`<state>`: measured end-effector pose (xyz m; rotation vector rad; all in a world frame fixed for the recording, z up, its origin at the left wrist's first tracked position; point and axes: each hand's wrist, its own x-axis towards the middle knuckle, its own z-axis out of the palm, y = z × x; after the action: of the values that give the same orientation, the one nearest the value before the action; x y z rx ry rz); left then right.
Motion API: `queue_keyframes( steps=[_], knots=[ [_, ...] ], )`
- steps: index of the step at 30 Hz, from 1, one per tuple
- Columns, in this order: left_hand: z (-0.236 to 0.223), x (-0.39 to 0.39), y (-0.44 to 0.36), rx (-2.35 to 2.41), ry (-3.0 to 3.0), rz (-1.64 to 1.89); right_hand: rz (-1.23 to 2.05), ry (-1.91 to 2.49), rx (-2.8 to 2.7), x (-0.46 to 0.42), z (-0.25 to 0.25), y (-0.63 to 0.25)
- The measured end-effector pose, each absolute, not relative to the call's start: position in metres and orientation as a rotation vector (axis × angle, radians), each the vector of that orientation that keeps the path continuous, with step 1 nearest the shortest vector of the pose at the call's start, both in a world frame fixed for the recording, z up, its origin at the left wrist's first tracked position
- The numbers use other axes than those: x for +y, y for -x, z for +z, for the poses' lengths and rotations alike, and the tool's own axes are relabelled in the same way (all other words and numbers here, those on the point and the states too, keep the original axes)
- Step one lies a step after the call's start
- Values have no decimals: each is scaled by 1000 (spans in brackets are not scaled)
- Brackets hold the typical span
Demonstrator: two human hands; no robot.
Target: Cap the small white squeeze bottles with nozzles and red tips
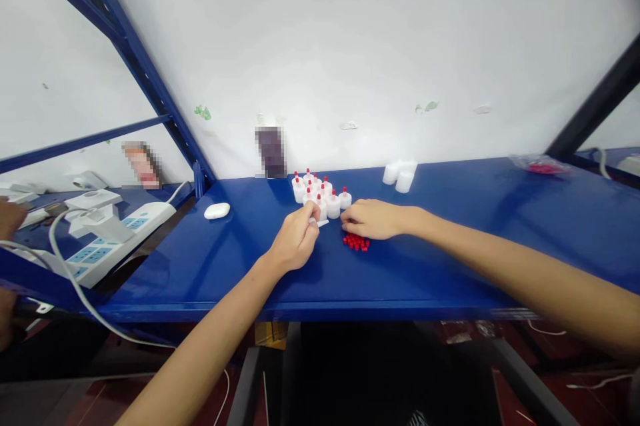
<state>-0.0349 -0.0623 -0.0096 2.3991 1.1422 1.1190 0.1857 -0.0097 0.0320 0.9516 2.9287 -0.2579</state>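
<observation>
My left hand (pixel 296 239) is curled on the blue shelf, its fingertips pinching a small white bottle cap (pixel 317 220) that pokes out to the right. My right hand (pixel 371 218) lies knuckles-up just right of it, fingers bent inward; whatever they hold is hidden. A small heap of red tips (pixel 356 242) lies directly below the right hand. Behind both hands stands a cluster of several white caps with red tips (pixel 320 193).
Three plain white caps (pixel 400 175) sit further back right. A white earbud case (pixel 217 211) lies at left. A white power strip (pixel 113 239) with cables sits on the neighbouring shelf. Another person's hand (pixel 9 218) shows at the far left. A plastic bag (pixel 541 165) is far right.
</observation>
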Motion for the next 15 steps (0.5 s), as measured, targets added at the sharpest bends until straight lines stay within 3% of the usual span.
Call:
queue_keyframes(
  steps=[9, 15],
  knots=[
    [-10, -61, 33, 1136, -2402, 1156, -227, -1107, 2874, -11, 33, -192],
    [-10, -62, 34, 1160, -2407, 1119, 17, -1181, 2820, -9, 25, -178]
  ],
)
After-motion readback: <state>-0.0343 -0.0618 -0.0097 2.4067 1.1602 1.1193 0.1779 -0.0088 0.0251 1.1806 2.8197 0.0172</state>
